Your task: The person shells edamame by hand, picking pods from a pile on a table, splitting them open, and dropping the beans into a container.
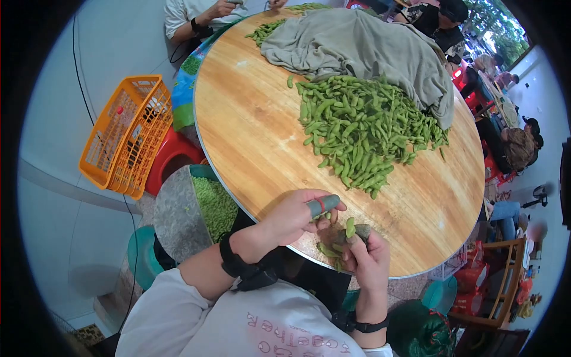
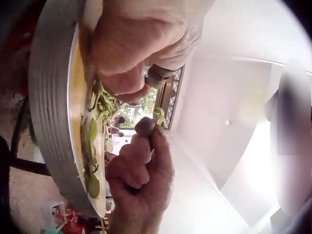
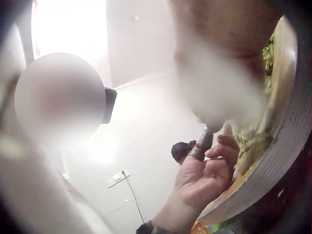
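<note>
At the table's near edge, my right hand [image 1: 370, 257] pinches a green edamame pod [image 1: 350, 227] between thumb and a forefinger wrapped in a dark cover. The same pod [image 2: 159, 115] stands up from that pinch in the left wrist view. Just to the left, my left hand [image 1: 291, 215] is bent inward over the table, its fingers curled, with a bit of green edamame [image 1: 328, 215] showing among them. A grey-green finger cover [image 1: 323, 206] tied with red sits on one of its digits. A few edamame pods [image 1: 327, 250] lie under the hands.
A big heap of edamame pods [image 1: 357, 128] covers mid-table, partly under a grey cloth [image 1: 357, 44]. Left of the round wooden table [image 1: 238, 119] are a tub of shelled beans [image 1: 214, 205], a red stool [image 1: 172, 157] and an orange basket [image 1: 128, 137]. Another person [image 1: 199, 15] sits across.
</note>
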